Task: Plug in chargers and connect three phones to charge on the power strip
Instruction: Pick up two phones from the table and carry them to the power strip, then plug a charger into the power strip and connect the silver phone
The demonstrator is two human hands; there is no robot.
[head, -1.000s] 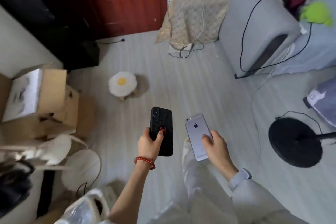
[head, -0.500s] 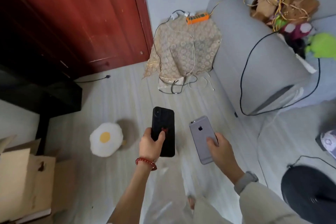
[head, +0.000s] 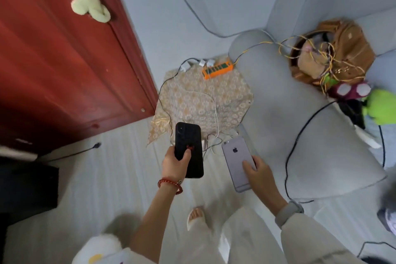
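Observation:
My left hand [head: 174,164] grips a black phone [head: 189,146] upright, back facing me. A grey phone [head: 235,162] is held back up in my right hand [head: 258,172]. Ahead, an orange power strip [head: 217,69] lies at the far edge of a small table under a patterned cloth [head: 205,103]. Beside the strip sit white charger plugs [head: 205,63]. White and black cables [head: 211,113] trail from them over the cloth and hang off its near edge. I see no third phone.
A dark red door [head: 64,66] stands on the left with a plush toy [head: 91,3] hanging on it. A grey sofa [head: 300,113] fills the right, carrying a brown bag [head: 334,51], tangled wires and plush toys. An egg-shaped cushion [head: 97,251] lies near my feet.
I have walked towards the cloth-covered table, so the power strip and sofa are closer and the cushion has slid behind me. Both hands keep their phones.

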